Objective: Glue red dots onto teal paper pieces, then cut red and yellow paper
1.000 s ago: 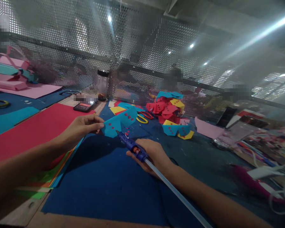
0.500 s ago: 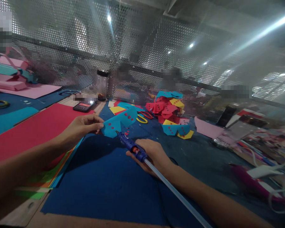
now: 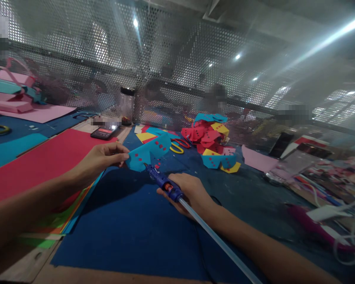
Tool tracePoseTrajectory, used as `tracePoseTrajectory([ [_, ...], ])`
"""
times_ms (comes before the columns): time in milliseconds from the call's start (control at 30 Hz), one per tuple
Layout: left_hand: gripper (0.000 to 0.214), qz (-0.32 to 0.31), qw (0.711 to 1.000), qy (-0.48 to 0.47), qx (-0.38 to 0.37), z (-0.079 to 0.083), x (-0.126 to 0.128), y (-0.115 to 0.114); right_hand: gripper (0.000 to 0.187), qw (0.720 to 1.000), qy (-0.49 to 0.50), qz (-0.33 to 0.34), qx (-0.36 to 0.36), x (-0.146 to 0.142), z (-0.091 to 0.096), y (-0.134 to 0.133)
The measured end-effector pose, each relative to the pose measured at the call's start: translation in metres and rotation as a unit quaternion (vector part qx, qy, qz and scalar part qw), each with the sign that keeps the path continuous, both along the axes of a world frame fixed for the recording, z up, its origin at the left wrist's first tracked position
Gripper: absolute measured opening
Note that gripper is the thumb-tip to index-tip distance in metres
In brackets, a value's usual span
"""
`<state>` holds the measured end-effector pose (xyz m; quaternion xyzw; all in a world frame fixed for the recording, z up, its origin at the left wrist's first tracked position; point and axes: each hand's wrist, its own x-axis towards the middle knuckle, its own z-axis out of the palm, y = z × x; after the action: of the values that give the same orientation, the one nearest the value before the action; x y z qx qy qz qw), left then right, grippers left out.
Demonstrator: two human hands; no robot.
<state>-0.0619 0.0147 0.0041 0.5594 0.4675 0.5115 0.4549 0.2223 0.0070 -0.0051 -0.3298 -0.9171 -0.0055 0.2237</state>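
Observation:
Between the thumb and fingers of my left hand (image 3: 109, 156) is the left end of a blue paper cutout (image 3: 149, 152) with small red pieces on it. My right hand (image 3: 192, 193) is wrapped round a blue hot glue gun (image 3: 165, 185), and a long clear glue stick (image 3: 219, 238) juts from its back end. The gun's nozzle points at the lower edge of the cutout; whether they touch, I cannot tell. Behind and to the right stands a heap of red, blue and yellow folded paper pieces (image 3: 207, 136) with dark and red spots.
Red and yellow-handled scissors (image 3: 177, 148) lie behind the cutout. Coloured sheets (image 3: 53, 161) and a phone (image 3: 105, 131) are on the left, with a black-lidded jar (image 3: 127, 106) at the back. A second glue gun, purple (image 3: 316, 228), and white cables sit right. A perforated metal screen (image 3: 171, 67) rises behind.

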Motion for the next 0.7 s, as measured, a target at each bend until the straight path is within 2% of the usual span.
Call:
tracePoseTrajectory([
  [267, 0.019, 0.002, 1.0, 0.001, -0.001, 0.0026, 0.0012, -0.0017, 0.03, 1.0, 0.002, 0.002, -0.029, -0.001, 0.0047, -0.0025],
  [700, 0.017, -0.01, 1.0, -0.005, -0.009, 0.0022, 0.0007, -0.0023, 0.026, 1.0, -0.016, 0.001, 0.005, 0.0001, -0.0012, 0.0004],
])
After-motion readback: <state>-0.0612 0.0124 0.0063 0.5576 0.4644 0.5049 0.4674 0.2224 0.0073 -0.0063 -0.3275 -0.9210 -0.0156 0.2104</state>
